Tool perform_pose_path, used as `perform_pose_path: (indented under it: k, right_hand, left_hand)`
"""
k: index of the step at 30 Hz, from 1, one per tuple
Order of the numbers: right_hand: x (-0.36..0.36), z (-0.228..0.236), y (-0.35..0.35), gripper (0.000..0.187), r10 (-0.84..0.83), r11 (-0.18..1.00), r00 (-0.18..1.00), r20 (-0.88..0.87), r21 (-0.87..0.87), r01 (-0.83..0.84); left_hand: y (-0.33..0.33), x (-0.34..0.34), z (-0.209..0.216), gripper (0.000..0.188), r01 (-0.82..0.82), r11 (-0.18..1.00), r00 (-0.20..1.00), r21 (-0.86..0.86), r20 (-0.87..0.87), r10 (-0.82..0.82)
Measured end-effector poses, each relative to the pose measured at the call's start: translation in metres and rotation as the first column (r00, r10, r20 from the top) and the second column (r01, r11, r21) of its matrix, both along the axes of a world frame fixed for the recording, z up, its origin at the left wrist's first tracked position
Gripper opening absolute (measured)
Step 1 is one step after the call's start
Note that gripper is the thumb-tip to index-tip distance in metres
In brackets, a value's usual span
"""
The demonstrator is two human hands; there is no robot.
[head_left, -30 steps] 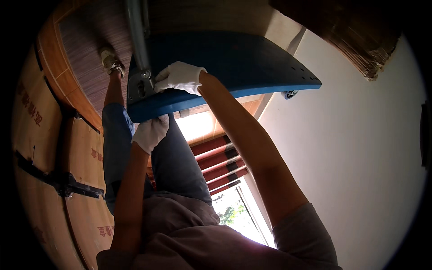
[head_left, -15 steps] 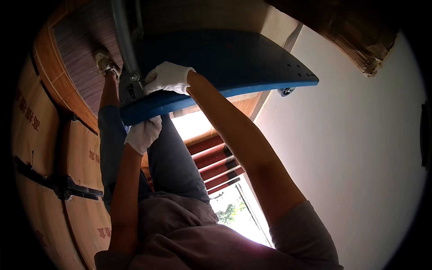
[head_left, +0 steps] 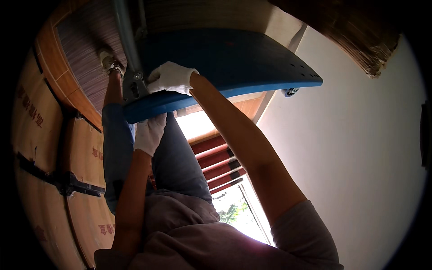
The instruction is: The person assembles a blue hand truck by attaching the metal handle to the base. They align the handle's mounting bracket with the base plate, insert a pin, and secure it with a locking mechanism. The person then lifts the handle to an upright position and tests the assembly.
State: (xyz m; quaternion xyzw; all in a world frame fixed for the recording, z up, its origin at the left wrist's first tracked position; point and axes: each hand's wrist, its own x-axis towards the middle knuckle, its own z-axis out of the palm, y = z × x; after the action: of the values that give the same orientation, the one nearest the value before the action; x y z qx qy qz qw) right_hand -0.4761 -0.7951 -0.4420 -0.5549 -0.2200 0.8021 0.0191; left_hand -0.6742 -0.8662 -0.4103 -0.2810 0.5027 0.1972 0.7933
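A blue platform trolley (head_left: 211,58) is tilted in front of me, with a grey metal handle tube (head_left: 126,36) rising from a bracket (head_left: 134,86) at its near left corner. My right hand (head_left: 171,77), in a white glove, lies on the deck beside that bracket. Its fingers are curled together against the bracket's side, and what they pinch is hidden. Under the deck's near edge is my left hand (head_left: 150,132), also gloved in white. Its fingers are bent up against the underside, their tips out of sight behind the rim.
Strapped cardboard boxes (head_left: 81,148) are stacked along the left. A caster (head_left: 290,92) shows under the deck's right end. A torn cardboard piece (head_left: 360,40) hangs at the upper right, near a pale wall (head_left: 351,148). Behind my legs are dark red slats (head_left: 218,164) and a bright opening.
My left hand has shifted slightly right and reaches further up under the deck edge, its forearm swinging inward. My right hand stays by the bracket. The whole view has drifted slightly.
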Motion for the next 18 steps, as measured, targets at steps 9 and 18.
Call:
perform_pose_path:
  k: [9, 18]
  right_hand:
    - [-0.002, 0.001, 0.001, 0.041, 0.06, 0.997, 0.998, 0.031, 0.037, -0.061]
    - [-0.001, 0.0, 0.001, 0.04, 0.078, 0.996, 0.996, 0.047, 0.029, -0.079]
  left_hand:
    - [-0.013, -0.03, -0.036, 0.012, -0.159, 0.935, 0.838, -0.318, 0.457, 0.298]
    - [-0.004, -0.002, 0.002, 0.013, 0.041, 0.996, 0.995, 0.074, -0.097, -0.034]
